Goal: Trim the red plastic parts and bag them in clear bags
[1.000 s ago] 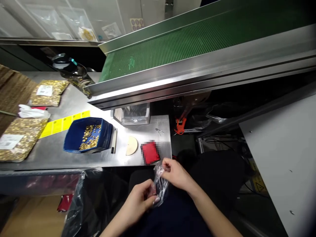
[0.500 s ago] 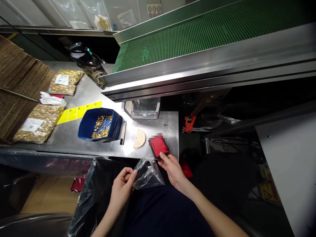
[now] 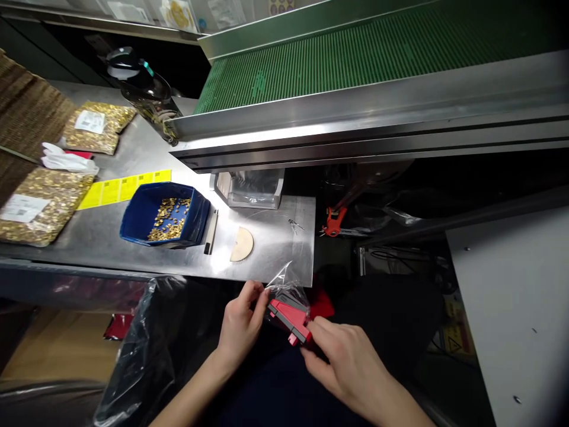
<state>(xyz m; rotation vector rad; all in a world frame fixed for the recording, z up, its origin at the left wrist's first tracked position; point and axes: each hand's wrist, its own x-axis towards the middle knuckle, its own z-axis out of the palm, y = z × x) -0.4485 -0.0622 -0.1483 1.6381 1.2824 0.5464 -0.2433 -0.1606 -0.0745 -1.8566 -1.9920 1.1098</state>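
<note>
My left hand [image 3: 240,320] pinches the edge of a clear plastic bag [image 3: 285,277] just off the table's front edge. In my right hand [image 3: 347,359] is a red-and-black boxy case [image 3: 291,317], gripped at its near right end between thumb and fingers. The case is tilted and its far end overlaps the bag's mouth; how far inside it lies I cannot tell. On the metal table [image 3: 280,249] beyond lie a pale half-round disc [image 3: 242,244] and small metal pieces [image 3: 296,225].
A blue bin [image 3: 128,222] holds small gold-coloured pieces, with a utility knife-like tool [image 3: 211,232] beside it. Behind stand a clear tray [image 3: 253,196] and a green conveyor [image 3: 333,71]. A black-lined box [image 3: 128,356] is at lower left. An orange-handled tool [image 3: 334,222] hangs right.
My right hand has brought the case down off the table's edge and turned it, meeting the bag. My left hand has moved right with the bag. The view has shifted slightly.
</note>
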